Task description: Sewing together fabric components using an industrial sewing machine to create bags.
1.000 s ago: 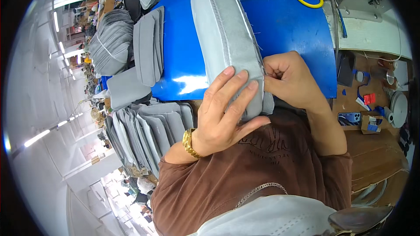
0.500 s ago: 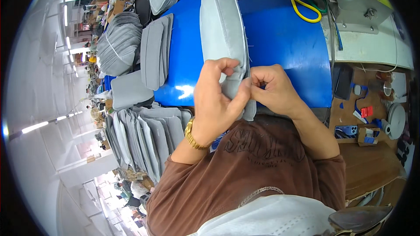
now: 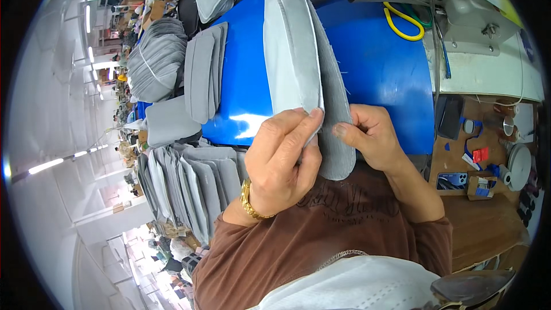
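Between left grip (image 3: 279,158) and right grip (image 3: 376,138), grey fabric (image 3: 298,63), edges pinched in both.

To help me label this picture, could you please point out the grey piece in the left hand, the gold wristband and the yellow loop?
Grey piece (image 3: 290,51): head view, on its pale face.
Gold wristband (image 3: 245,199): head view, on its outer side.
Yellow loop (image 3: 408,37): head view, on its lower bend.

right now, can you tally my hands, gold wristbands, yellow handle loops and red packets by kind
Your hands: 2, left hand and right hand
Gold wristband: 1
Yellow handle loop: 1
Red packet: 1
Total: 5
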A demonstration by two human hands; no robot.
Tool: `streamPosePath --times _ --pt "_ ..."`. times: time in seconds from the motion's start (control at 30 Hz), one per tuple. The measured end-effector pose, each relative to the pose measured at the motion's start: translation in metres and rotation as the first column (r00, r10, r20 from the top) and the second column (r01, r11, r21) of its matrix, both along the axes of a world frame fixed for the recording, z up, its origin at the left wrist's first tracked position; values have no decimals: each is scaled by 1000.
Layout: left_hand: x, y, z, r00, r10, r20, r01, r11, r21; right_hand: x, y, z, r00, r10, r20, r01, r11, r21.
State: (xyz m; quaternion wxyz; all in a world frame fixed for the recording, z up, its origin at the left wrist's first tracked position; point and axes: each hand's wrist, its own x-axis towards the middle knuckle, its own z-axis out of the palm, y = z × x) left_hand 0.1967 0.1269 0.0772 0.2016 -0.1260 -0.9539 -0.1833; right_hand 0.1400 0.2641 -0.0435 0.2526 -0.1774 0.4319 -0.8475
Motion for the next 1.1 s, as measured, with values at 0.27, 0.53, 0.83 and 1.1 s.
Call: streamPosePath --times 0.27,0.53,0.83,1.1 --pt "-35 -8 -8 1000 -30 -5 30 1000 -1 -32 -12 -2 999 -23 -38 24 999 31" --pt "-75 -24 -15 997 -29 -67 28 1000 -15 -69 -33 2 994 -103 -23 105 986 131" --pt "-121 -53 -27 991 -58 -119 51 997 -61 -111 -58 1 980 -152 -128 175 966 192" --pt "-119 -53 -29 969 100 -227 -115 992 -56 -116 -59 10 973 -183 -143 205 966 157"
